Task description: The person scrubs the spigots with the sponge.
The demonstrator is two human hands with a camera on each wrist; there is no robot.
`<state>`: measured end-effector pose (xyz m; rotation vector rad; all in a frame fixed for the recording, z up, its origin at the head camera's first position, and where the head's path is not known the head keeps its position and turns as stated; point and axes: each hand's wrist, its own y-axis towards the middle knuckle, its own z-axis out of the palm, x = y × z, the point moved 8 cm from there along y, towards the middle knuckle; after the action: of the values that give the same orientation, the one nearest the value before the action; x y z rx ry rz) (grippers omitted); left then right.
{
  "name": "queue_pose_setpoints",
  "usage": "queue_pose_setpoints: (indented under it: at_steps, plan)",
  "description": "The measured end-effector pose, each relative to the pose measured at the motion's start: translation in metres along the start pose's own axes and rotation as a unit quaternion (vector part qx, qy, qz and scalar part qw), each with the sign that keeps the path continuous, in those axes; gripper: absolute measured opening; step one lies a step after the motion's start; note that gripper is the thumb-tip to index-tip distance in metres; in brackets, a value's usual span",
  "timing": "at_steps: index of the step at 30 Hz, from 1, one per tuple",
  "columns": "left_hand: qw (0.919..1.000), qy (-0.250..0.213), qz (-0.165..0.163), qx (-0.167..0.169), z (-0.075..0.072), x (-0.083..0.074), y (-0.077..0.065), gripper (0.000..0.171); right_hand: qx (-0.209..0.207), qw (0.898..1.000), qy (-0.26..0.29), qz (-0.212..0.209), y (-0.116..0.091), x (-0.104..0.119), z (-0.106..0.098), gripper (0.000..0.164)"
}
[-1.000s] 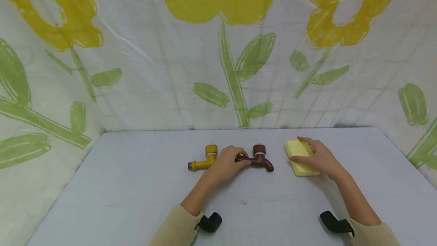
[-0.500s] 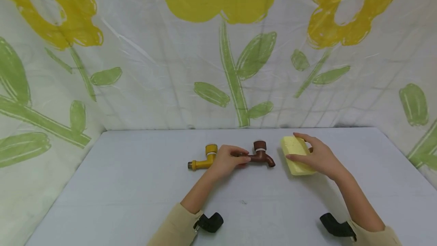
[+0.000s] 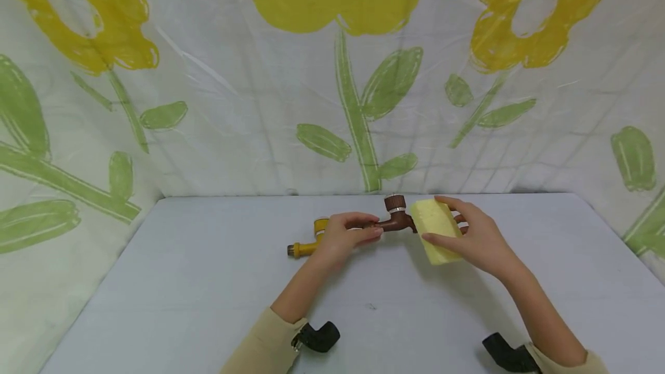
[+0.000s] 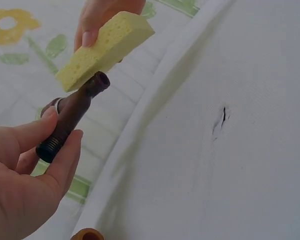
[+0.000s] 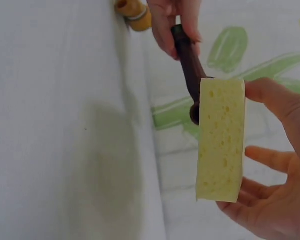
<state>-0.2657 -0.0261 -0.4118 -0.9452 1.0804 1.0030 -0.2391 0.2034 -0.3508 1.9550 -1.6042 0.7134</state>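
Observation:
My left hand (image 3: 340,240) pinches the threaded inlet end of a brown faucet (image 3: 396,221) between thumb and fingers, holding it above the table. In the left wrist view the faucet (image 4: 72,112) has its spout end near the sponge. My right hand (image 3: 480,241) grips a pale yellow sponge (image 3: 435,232) by its edges, raised off the table. The sponge (image 5: 221,140) overlaps the faucet's spout end in the head view; whether they touch, I cannot tell. Behind my left hand a yellow faucet (image 3: 303,249) lies on the table, partly hidden by that hand.
The table (image 3: 208,281) has a white cover, with a small dark mark (image 4: 223,116) on it. A white curtain (image 3: 223,149) printed with yellow flowers and green leaves stands behind it. Black curved pieces (image 3: 319,337) are fixed at both sleeves.
Both hands have risen from the table, lifting the brown faucet and the sponge. The sponge has moved left, closer to the faucet's spout. The yellow faucet has stayed in place.

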Motion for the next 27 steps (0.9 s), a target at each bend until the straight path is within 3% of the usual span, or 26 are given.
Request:
queue_pose_setpoints:
  at_steps: [15, 21, 27]
  plan:
    - [0.9944, -0.085, 0.015, 0.061, 0.008, -0.015, -0.002, 0.033, -0.105, 0.992, -0.021, -0.063, -0.013, 0.032, -0.011, 0.078]
    - [0.9941, -0.077, 0.017, 0.074, 0.007, -0.017, -0.002, 0.035, -0.127, 0.986, -0.017, -0.110, -0.019, 0.044, -0.008, 0.077]
    - [0.9941, -0.071, 0.022, 0.079, 0.006, -0.021, -0.005, 0.034, -0.151, 0.984, -0.025, -0.093, -0.022, 0.044, -0.012, 0.076]
